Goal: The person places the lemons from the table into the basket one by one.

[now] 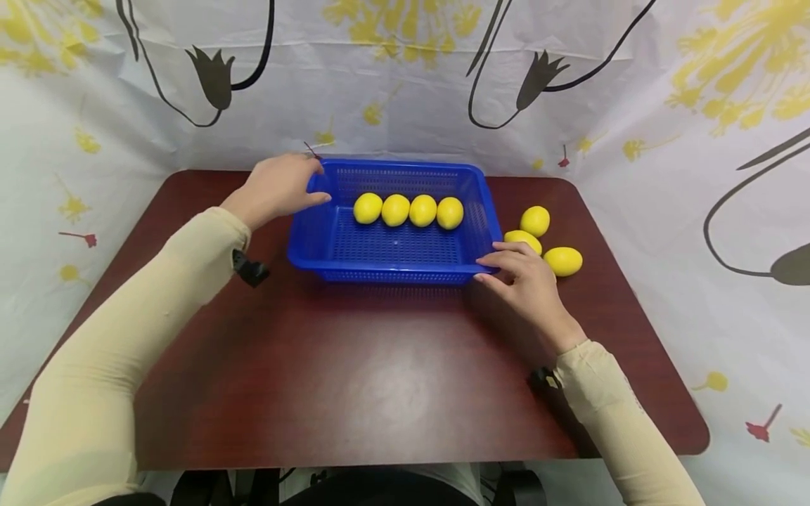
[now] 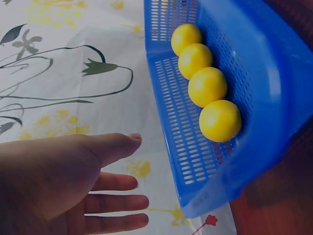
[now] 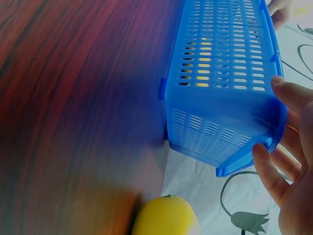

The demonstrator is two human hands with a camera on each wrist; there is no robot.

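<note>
A blue plastic basket [image 1: 395, 272] with slotted walls stands on the table. Several yellow lemons [image 2: 220, 121] lie inside it in a row. My left hand [image 1: 278, 186] is at the basket's back left corner, thumb and fingers stretched out; the left wrist view shows a gap between it and the rim. At the front right corner my right hand [image 1: 525, 281] holds the rim, with the thumb [image 3: 288, 93] on the front side and other fingers around the corner. Beside that hand, three more lemons [image 1: 562, 261] lie on the table.
The dark red wooden table [image 1: 354, 372] has rounded corners. White sheeting [image 1: 405, 98] printed with flowers hangs close behind the basket and along both sides. Dark wrist-camera mounts [image 1: 249, 269] sit under the sleeves.
</note>
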